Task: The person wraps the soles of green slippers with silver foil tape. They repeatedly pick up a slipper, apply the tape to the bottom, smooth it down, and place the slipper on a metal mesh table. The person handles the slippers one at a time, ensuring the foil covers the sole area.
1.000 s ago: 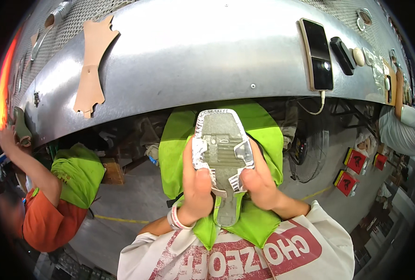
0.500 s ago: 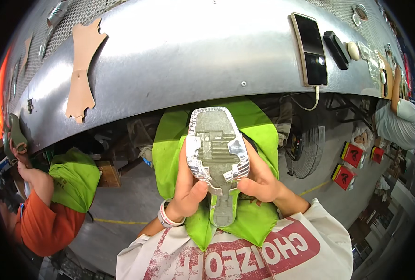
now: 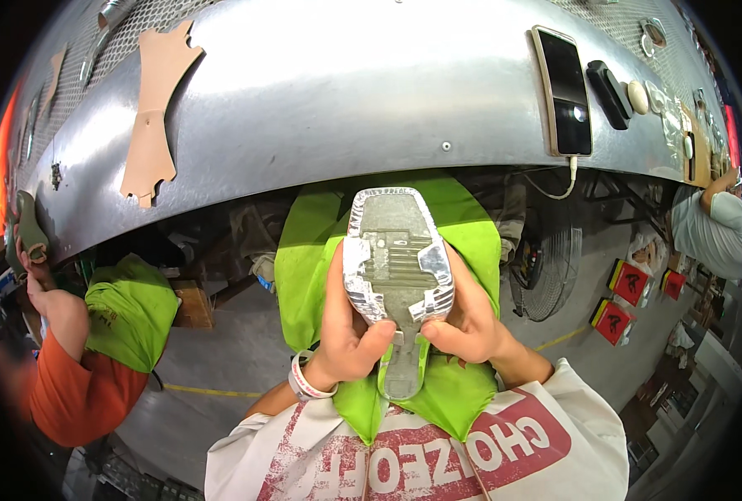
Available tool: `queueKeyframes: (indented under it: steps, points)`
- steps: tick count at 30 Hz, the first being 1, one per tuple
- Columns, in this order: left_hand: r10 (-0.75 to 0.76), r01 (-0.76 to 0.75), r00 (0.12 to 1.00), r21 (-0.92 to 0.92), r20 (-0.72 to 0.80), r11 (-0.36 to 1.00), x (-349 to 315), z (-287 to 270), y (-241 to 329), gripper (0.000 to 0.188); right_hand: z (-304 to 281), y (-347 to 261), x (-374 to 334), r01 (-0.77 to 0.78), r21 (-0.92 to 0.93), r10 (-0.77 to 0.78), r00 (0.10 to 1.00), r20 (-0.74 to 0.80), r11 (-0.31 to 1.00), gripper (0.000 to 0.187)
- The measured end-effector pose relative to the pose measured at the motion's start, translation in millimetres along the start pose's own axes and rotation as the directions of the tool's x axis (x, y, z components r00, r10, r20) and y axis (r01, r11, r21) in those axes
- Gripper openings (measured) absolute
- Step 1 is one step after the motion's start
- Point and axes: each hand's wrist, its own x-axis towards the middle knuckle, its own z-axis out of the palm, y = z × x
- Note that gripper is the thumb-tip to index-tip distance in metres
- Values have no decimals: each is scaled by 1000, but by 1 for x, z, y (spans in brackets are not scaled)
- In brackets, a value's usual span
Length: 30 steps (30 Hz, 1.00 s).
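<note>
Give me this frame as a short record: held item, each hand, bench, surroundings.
Held item: shoe, grey underside up, silver material folded over its edges, narrow end toward the person
Left hand: grips its left side, thumb near the narrowing
Right hand: grips its right side, thumb likewise
Metal bench: tan flat cutout at left; phone with white cable at right
Surroundings: wire-caged fan at right; orange-topped co-worker at left

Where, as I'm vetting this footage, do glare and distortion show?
Head view: glare whitens the bench toward its top; a bright spot sits on the phone; the bench's front edge bows; the picture's corners go black; the shoe looks fairly sharp.
</note>
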Motion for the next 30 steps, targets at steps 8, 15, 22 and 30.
queueKeyframes:
  steps: [8, 15, 22, 30]
  points:
    - [-42, 47, 997, -61, 68, 997, 2, -3, 4, 97, -3, -1, 2, -42, 45, 42, 999, 6, 998, 95]
    - [-31, 38, 993, -60, 118, 997, 3, -7, 4, 110, -5, -3, 1, -13, -59, 15, 1000, 25, 998, 99]
    - [-47, 53, 990, -37, 137, 998, 4, -11, 3, 118, -3, -17, 7, -16, 67, 14, 1000, 20, 998, 90]
    - [-63, 68, 989, -36, 134, 997, 8, -7, 15, 109, -2, -25, 17, -107, 285, 143, 983, -111, 953, 47]
